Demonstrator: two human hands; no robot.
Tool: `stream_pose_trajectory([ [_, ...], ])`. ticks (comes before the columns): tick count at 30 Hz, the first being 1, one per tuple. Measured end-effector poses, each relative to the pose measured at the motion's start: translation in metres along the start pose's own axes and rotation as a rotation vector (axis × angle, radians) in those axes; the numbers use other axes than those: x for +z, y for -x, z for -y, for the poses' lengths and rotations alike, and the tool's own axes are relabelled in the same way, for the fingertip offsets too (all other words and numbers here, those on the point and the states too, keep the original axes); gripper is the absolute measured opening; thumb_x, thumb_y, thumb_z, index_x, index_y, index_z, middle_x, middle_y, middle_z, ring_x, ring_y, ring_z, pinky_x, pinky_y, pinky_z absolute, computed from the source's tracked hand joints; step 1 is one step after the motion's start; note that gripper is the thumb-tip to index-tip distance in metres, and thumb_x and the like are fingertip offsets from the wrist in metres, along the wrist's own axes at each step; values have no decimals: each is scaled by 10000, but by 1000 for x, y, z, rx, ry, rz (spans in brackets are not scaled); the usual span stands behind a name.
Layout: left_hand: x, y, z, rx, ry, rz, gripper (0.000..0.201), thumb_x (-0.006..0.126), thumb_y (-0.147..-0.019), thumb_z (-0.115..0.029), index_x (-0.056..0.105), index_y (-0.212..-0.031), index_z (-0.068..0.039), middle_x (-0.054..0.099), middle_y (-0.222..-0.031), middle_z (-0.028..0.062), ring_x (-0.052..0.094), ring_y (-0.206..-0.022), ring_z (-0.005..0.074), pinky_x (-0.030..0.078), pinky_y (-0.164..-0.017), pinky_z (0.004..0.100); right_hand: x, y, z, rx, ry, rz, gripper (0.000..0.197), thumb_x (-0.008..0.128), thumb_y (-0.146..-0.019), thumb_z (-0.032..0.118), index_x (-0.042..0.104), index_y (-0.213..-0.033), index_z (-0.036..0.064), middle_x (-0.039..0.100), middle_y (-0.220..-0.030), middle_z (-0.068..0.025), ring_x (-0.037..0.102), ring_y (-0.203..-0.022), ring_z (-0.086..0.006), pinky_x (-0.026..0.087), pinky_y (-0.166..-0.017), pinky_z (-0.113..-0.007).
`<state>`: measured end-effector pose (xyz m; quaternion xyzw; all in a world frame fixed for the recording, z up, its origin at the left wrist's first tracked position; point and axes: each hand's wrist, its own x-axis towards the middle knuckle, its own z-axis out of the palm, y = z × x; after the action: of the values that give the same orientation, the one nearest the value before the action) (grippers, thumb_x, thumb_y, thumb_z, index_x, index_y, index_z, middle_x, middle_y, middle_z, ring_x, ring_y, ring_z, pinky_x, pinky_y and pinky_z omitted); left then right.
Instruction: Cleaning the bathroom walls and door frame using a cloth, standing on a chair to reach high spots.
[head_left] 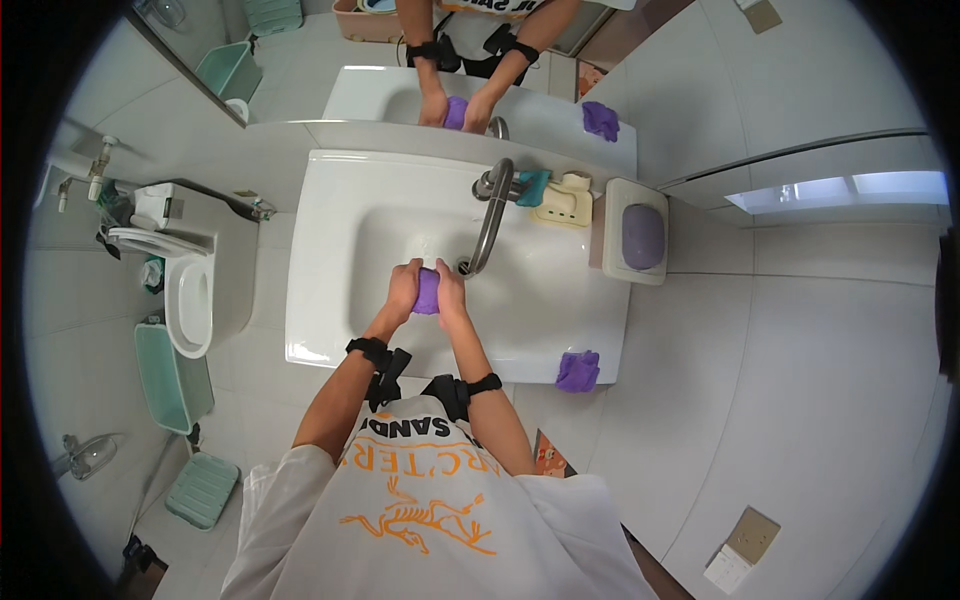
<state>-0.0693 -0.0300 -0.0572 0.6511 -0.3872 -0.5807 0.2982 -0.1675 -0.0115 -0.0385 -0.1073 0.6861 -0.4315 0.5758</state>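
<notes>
Over the basin of the white sink (330, 250), a folded or bunched purple cloth (427, 293) is held between my two hands. My left hand (403, 288) closes on its left side, and my right hand (452, 290) grips the right side. Just right of my fingers, the curved metal faucet (492, 225) ends near the drain. Some clear streaks show in the basin beyond my fingertips; whether water is running I cannot tell. A second purple cloth (578, 371) lies crumpled at the sink's near right corner.
Behind the faucet sit a teal cloth (534, 187) and a yellow soap dish (563, 207). A purple oval object (643, 237) rests in a pale tray at the right. A mirror (350, 95) runs along the back. Leftward stand a toilet (190, 300) and a green basin (172, 375).
</notes>
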Motion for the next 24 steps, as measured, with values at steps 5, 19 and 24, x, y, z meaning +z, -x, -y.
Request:
stream_pose_trajectory([
  [5, -18, 8, -22, -217, 343, 97, 414, 471, -969, -420, 601, -928, -29, 573, -768, 41, 550, -694, 168, 461, -676, 356, -37, 6, 17, -13, -100, 182, 426, 493, -963, 434, 627, -867, 41, 587, -658, -11, 527, -573, -105, 401, -518, -249],
  [19, -13, 32, 1, 189, 60, -53, 431, 564, -927, -395, 556, -1057, 16, 625, -940, 162, 591, -820, 241, 484, -755, 382, 2, 23, -23, -342, 421, -123, 605, 563, -889, 563, 617, -990, -30, 655, -829, -193, 655, -755, -269, 516, -647, -377],
  [24, -29, 15, 13, 204, 200, -59, 475, 499, -978, -434, 598, -1014, 30, 634, -862, 140, 600, -724, 194, 499, -634, 323, 8, 31, -26, -280, 23, 99, 438, 672, -885, 396, 587, -1113, 32, 635, -1020, -68, 605, -846, -148, 503, -658, -279],
])
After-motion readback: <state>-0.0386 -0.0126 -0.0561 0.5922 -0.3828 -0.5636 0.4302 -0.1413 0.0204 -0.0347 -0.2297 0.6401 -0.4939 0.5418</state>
